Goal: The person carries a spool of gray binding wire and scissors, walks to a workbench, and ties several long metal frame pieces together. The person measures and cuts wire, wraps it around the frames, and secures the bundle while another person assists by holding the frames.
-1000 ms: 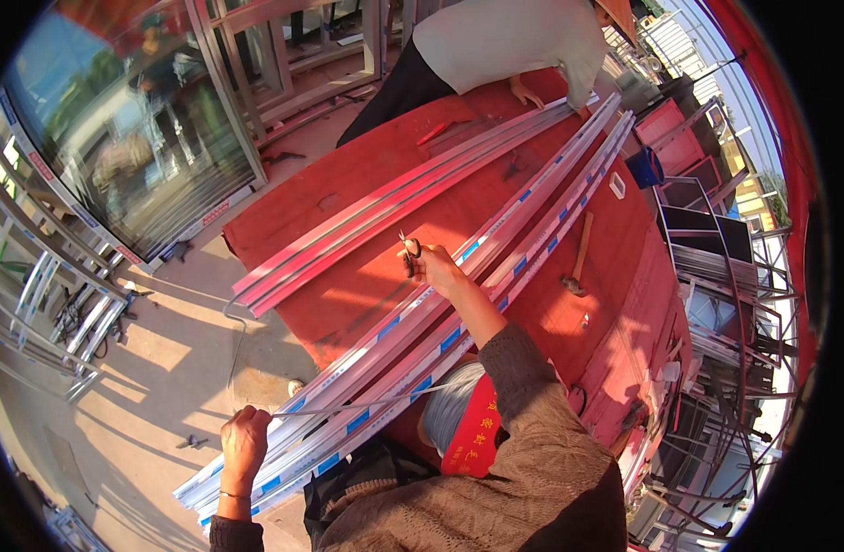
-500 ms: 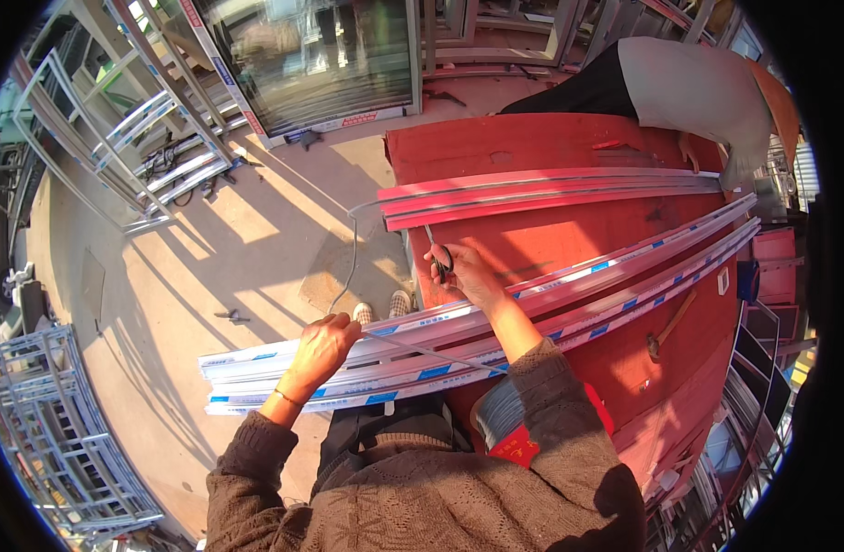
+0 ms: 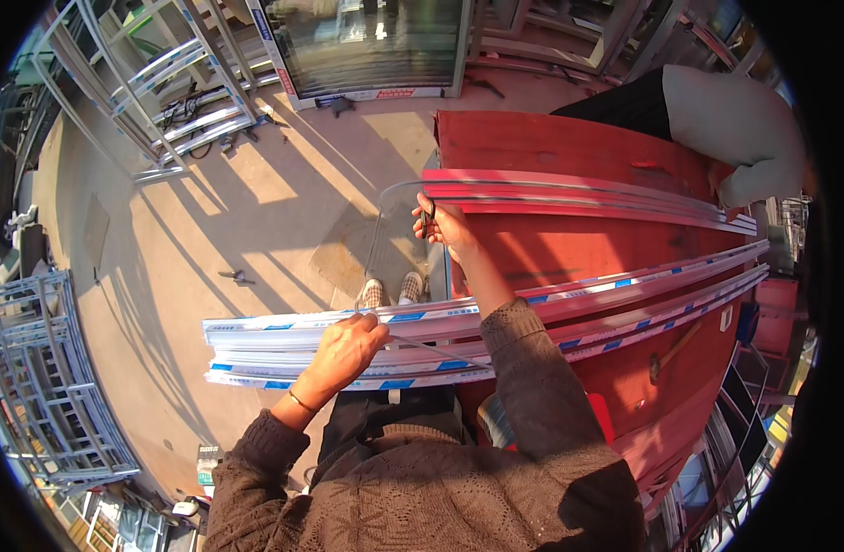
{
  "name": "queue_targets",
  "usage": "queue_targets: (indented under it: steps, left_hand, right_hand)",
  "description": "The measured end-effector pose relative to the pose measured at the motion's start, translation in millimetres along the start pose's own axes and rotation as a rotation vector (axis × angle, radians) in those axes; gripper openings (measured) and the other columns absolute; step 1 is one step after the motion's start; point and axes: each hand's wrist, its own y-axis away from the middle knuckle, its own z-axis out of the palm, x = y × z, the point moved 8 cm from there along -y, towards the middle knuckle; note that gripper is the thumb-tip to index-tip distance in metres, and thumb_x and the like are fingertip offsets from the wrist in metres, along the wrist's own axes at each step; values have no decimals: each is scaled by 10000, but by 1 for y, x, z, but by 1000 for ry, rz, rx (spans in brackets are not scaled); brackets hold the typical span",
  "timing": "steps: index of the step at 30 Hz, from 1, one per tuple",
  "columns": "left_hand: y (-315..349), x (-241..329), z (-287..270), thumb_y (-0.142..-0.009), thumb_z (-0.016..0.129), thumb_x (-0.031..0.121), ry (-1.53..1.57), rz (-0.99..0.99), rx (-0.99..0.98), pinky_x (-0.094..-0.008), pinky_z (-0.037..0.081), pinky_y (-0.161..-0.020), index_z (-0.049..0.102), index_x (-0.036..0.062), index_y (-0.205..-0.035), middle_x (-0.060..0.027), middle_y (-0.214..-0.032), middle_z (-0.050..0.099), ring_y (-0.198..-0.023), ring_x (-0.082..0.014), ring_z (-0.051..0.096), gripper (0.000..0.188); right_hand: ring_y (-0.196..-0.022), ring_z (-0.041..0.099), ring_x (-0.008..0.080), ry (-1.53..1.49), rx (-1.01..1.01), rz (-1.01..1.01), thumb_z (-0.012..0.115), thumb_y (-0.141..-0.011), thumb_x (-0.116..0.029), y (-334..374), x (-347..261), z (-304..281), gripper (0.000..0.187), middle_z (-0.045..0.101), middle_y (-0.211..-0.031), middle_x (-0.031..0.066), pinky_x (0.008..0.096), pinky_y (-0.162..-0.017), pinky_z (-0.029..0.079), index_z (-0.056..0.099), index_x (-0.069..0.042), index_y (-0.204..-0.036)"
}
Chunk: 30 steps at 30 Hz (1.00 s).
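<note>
My left hand (image 3: 352, 350) is closed around a thin grey strip (image 3: 376, 241), above the near bundle of profiles. From there the strip loops up to the end of the pink-red profiles (image 3: 551, 195) lying on the red table (image 3: 532, 253). Another stretch of strip runs from the same hand toward a grey coil (image 3: 498, 419) by my lap, partly behind my right sleeve. My right hand (image 3: 443, 225) grips dark-handled scissors (image 3: 427, 219) beside the profiles' left end; their blades cannot be made out. White film-covered profiles (image 3: 275, 357) with blue marks cross in front of me.
A co-worker in grey (image 3: 730, 124) bends over the table's far right, one hand near the profile ends. A hammer (image 3: 661, 361) lies at the right. Metal frames (image 3: 63, 386) stand at the left, and a glazed panel (image 3: 376, 46) stands behind. A small tool (image 3: 236, 276) lies on the floor.
My right hand has moved up to the pink-red profiles' end with the scissors. The view has shifted; my left hand still holds the strip. The co-worker remains bent over the table.
</note>
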Motion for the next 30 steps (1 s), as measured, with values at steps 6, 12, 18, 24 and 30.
queue_targets:
  steps: [6, 12, 18, 24, 30]
  left_hand:
    - [12, -2, 3, -921, 701, 222, 7, -16, -18, -414, 508, -655, 580, 73, -819, -89, -761, 574, -749, -291, 638, 218]
    - [22, 0, 7, -919, 711, 220, 12, -20, -20, -416, 504, -658, 570, 74, -815, -89, -763, 568, -753, -286, 633, 229]
    - [31, 15, -1, -928, 707, 214, -25, -18, -20, -423, 501, -660, 571, 70, -823, -92, -762, 566, -752, -291, 627, 224]
    - [50, 30, -7, -918, 707, 214, 47, -30, -75, -441, 494, -679, 596, 66, -873, -102, -813, 567, -808, -323, 624, 190]
    - [78, 25, -33, -885, 741, 153, 80, -129, -64, -432, 511, -681, 722, 77, -912, -117, -890, 660, -765, -334, 660, 82]
  right_hand:
    - [-585, 659, 104, -1, 88, -27, 710, -886, -653, -21, -6, -3, 608, 682, -741, 53, 200, -455, 398, 639, -55, -971]
    - [-542, 628, 88, -11, 136, -85, 736, -868, -648, -27, -3, -5, 611, 654, -696, 30, 198, -427, 366, 640, -48, -932]
    - [-544, 610, 83, 12, 123, -150, 727, -905, -598, -1, -10, 10, 559, 633, -676, 20, 213, -445, 381, 646, -44, -927]
    - [-613, 632, 77, -104, -21, -188, 715, -948, -507, 109, -22, 51, 493, 667, -714, 33, 202, -509, 412, 700, -19, -1019]
    - [-729, 661, 75, -137, -10, -353, 782, -922, -154, 283, 15, 76, 236, 707, -814, 37, 226, -636, 523, 700, 17, -1062]
